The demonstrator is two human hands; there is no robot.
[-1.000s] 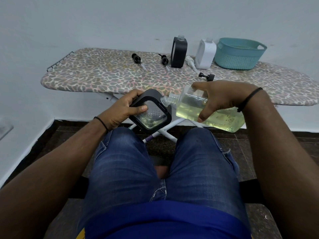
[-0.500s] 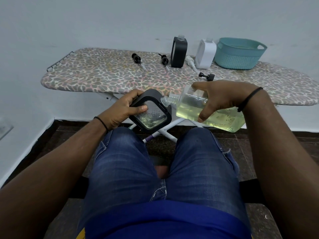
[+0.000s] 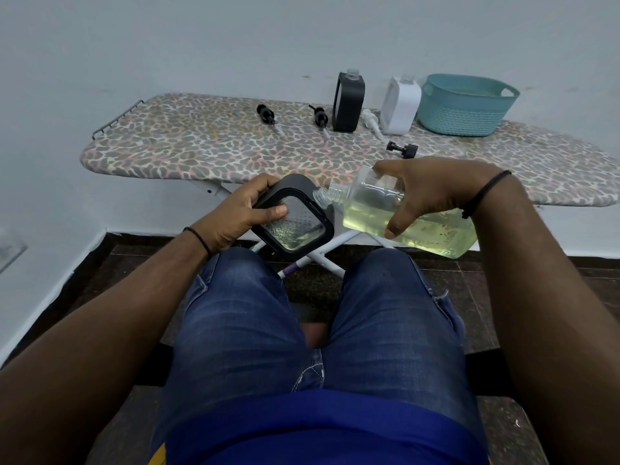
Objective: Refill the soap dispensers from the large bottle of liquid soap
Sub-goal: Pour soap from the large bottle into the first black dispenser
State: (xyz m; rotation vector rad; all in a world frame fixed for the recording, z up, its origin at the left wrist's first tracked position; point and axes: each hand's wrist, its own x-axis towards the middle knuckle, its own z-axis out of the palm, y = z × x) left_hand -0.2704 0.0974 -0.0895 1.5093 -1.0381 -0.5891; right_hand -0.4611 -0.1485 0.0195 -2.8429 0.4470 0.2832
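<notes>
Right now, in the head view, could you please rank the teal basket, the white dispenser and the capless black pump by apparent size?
1. Teal woven plastic basket
2. White rectangular soap dispenser
3. Black pump head lying on the ironing board

The pump lies nearer, yet looks clearly smallest.

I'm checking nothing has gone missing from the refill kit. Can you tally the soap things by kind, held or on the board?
Soap dispensers: 3 (black, held; black; white)
Pump heads: 4 ()
Large refill bottle: 1
Teal basket: 1
Total: 9
</notes>
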